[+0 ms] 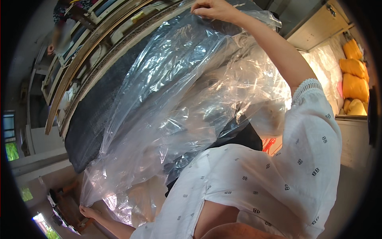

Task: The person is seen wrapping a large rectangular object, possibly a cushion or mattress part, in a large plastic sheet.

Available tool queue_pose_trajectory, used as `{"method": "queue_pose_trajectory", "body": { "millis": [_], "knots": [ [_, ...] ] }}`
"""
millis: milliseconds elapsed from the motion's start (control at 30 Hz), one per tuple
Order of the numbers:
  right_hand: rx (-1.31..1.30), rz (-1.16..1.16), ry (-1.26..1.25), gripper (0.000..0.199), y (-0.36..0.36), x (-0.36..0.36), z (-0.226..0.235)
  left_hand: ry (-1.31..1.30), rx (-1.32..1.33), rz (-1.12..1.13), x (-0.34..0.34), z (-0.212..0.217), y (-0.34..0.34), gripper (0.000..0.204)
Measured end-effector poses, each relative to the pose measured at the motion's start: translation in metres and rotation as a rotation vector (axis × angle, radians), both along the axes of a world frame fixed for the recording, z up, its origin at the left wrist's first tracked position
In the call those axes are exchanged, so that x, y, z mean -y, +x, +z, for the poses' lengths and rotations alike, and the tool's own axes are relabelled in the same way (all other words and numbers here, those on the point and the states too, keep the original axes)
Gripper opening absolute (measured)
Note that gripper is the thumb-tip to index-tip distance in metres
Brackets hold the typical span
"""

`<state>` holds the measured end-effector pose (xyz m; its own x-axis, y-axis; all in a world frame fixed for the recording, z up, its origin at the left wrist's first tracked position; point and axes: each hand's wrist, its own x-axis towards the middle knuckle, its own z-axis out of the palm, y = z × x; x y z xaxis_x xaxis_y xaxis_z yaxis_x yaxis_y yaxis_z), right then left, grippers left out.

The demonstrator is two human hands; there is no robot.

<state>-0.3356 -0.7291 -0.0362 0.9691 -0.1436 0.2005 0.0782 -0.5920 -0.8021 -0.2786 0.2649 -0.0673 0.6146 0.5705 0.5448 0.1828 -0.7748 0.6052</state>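
Note:
A large, crinkled sheet of clear plastic film [175, 91] stretches between my hands and drapes down over my front. At the lower left, my left hand [88, 211] is closed on one corner of the film, its arm reaching out to the side. My right hand [209, 9], at the top, has its fingers curled over the film's far edge. Beneath the film is a table with a dark grey cloth-like cover [93, 119], bare of plastic along its left part. Glare on the film blurs the folds and whatever lies under it.
Long wooden rails [69, 85] run along the table's far side. Another person's hand [50, 49] shows beyond them. Stacked orange bundles [355, 85] lie at the right, near a wooden cabinet [318, 24]. A wooden stand [63, 203] is close to my left hand.

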Motion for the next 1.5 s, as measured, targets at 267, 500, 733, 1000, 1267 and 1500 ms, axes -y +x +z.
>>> {"method": "queue_pose_trajectory", "body": {
  "millis": [267, 500, 733, 1000, 1267, 1500],
  "knots": [
    [0.254, -0.165, -0.46, 0.027, 0.057, -0.032, -0.043, -0.469, 0.044, 0.033, -0.038, 0.004, -0.092, 0.025],
    [0.242, -0.174, -0.549, 0.027, 0.062, -0.037, -0.042, -0.648, -0.072, -0.161, -0.024, -0.033, -0.192, 0.024],
    [0.295, -0.014, -0.47, 0.024, 0.07, -0.039, -0.048, -0.673, -0.061, -0.012, 0.017, -0.081, -0.214, 0.014],
    [0.384, -0.208, -0.206, 0.014, 0.02, 0.0, 0.034, -0.541, -0.144, -0.329, 0.045, -0.038, -0.08, 0.036],
    [0.422, -0.698, -0.463, 0.013, -0.027, 0.091, 0.112, 0.032, 0.13, -0.311, 0.154, 0.029, 0.193, 0.033],
    [0.05, -0.553, -0.72, 0.011, -0.071, 0.166, -0.05, -0.035, 0.023, -0.624, 0.219, -0.058, 0.272, 0.03]
  ]
}}
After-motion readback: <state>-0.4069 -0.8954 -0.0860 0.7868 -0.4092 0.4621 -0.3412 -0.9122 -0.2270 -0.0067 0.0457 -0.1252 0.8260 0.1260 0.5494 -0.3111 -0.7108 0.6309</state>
